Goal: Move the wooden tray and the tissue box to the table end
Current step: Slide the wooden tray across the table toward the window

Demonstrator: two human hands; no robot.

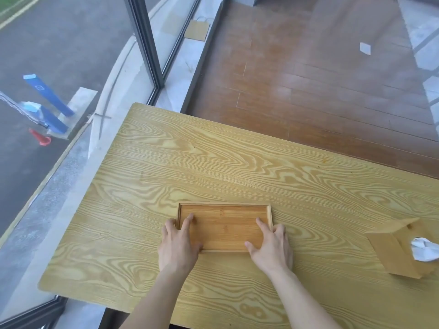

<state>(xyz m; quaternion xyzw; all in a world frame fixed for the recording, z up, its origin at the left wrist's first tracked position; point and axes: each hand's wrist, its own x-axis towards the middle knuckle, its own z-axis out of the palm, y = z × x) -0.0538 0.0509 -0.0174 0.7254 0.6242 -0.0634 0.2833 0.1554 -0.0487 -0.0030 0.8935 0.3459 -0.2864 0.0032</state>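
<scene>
A shallow rectangular wooden tray (pixel 224 224) lies flat on the light wood-grain table (pixel 213 162), near its front middle. My left hand (pixel 177 243) grips the tray's left end, fingers over the rim and thumb at the near edge. My right hand (pixel 270 245) holds the right end the same way. A brown wooden tissue box (pixel 392 252) with a white tissue (pixel 425 249) sticking out stands on the table at the far right, apart from both hands.
The table's left end runs along a glass wall with a dark frame (pixel 145 41) and a grey sill. Beyond the far edge lies brown plank floor (pixel 308 79). A flat cardboard piece (pixel 197 30) rests on the sill.
</scene>
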